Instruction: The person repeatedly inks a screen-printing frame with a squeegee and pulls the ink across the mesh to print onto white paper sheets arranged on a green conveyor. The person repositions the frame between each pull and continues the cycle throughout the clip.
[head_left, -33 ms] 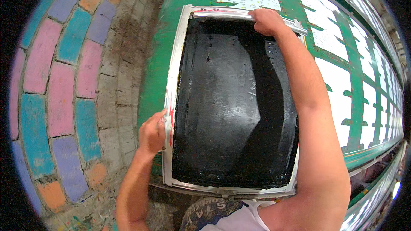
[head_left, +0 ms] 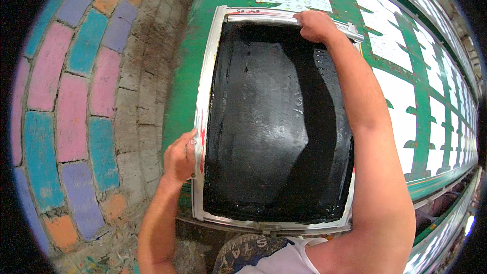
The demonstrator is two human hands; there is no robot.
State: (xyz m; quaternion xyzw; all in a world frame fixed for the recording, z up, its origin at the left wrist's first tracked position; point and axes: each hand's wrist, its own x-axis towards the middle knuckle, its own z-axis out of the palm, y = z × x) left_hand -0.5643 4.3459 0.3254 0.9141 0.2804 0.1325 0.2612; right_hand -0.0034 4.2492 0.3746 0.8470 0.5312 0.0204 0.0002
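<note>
L hand point(head_left: 180, 156) curls round screen-print frame point(head_left: 204, 86) at L edge; R hand point(head_left: 315, 26) clasps metal squeegee point(head_left: 352, 32) at far end, nr blk screen point(head_left: 258, 122).

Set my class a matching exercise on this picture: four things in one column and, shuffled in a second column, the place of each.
Things
1. The person's left hand
2. The person's right hand
3. Glossy black rectangular panel
4. White sheets with curved notches

Places
A. Enclosed by the whitish rectangular frame
B. Gripping the frame's left edge
C. On the long green table, outside the frame
D. On the silver metal bar along the frame's far end

Pairs: 1-B, 2-D, 3-A, 4-C
</note>
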